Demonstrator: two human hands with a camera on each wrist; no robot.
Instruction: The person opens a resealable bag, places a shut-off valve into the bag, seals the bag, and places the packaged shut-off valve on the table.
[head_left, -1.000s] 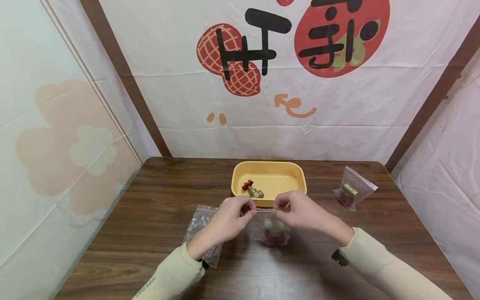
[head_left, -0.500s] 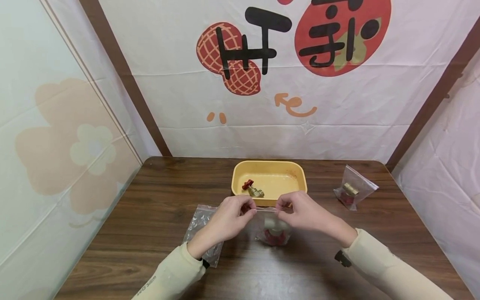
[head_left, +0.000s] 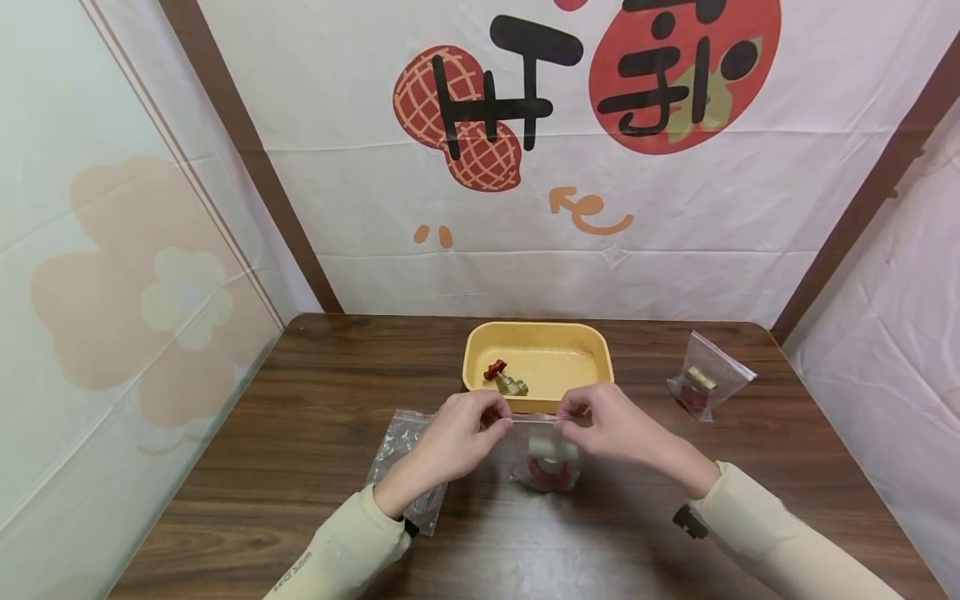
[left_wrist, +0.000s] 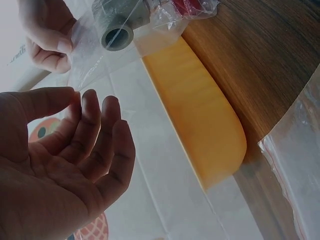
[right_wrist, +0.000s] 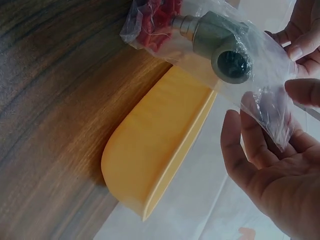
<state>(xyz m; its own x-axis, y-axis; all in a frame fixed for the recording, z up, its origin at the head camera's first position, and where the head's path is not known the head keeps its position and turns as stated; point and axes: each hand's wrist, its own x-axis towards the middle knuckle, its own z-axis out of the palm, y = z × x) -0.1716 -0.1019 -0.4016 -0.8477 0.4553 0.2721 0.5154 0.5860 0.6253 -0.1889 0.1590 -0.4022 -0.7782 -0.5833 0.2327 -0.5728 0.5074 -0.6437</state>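
In the head view, both hands are working just on the near side of the yellow tray: the left hand is pinching one end of the mouth of a clear bag, and the right hand is pinching the other. Inside it, a valve is sitting with its red wheel downward. Another valve is lying in the tray; a filled bag is resting to the tray's right. In the left wrist view, thumb and forefinger are meeting at the bag's edge. In the right wrist view, the valve's round opening is showing through the plastic. For handling the mouth well, I think both hands should be holding it taut and level, pressing evenly along it without leaving gaps.
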